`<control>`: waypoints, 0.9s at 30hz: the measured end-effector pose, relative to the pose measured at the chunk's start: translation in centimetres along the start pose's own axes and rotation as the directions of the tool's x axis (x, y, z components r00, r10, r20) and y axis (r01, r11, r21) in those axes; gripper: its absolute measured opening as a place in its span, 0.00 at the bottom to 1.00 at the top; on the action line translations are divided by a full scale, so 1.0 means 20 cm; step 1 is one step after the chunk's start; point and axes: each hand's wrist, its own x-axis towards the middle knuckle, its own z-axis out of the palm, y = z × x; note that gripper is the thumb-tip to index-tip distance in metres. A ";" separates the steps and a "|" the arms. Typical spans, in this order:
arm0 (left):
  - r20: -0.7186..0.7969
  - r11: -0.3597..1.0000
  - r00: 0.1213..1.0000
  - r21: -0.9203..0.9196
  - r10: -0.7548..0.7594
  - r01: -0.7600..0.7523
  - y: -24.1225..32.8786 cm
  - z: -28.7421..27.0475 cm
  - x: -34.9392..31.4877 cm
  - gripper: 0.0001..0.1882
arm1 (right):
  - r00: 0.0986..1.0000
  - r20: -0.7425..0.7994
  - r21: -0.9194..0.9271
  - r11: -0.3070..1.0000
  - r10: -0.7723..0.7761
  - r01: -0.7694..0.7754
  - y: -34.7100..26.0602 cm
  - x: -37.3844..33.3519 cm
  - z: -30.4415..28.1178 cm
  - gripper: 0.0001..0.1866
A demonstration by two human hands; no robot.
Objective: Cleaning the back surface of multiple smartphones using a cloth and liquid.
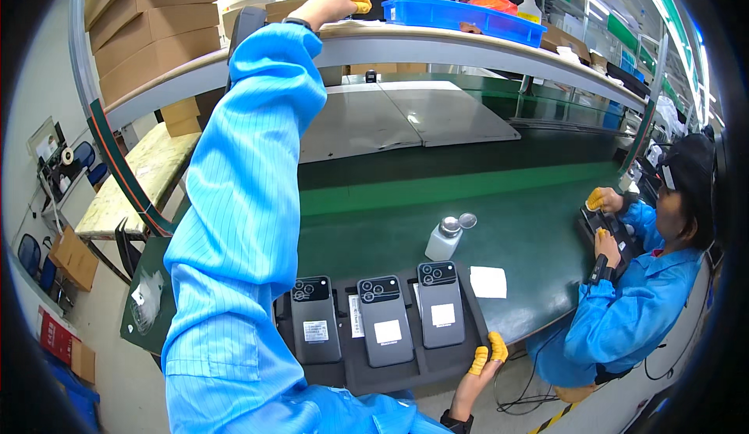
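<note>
Watching remotely, I judge my right hand (pixel 477 381), grip spread, lower right, steadies the black smartphone tray (pixel 449 362); my left hand (pixel 334 6), upper centre, grips unreadably.

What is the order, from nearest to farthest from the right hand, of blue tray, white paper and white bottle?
From the right hand:
1. White paper: on the green table, ahead.
2. White bottle: on the table, ahead-left.
3. Blue tray: on the shelf, farthest back.
</note>
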 end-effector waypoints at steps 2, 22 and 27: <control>0.151 1.000 0.988 0.016 -0.021 0.018 0.04 0.03 0.04 0.15 | 1.000 -0.001 -0.010 1.000 -0.004 0.004 0.01 0.01 -0.01 0.17; 0.256 0.988 0.959 -0.060 -0.122 0.141 -0.24 0.17 0.23 0.16 | 0.998 0.034 0.041 0.998 0.054 -0.055 -0.02 0.02 -0.02 0.13; 0.260 0.995 0.964 -0.060 -0.058 0.076 -0.24 0.20 0.25 0.15 | 0.999 0.030 0.029 0.999 0.041 -0.042 -0.02 0.02 -0.01 0.13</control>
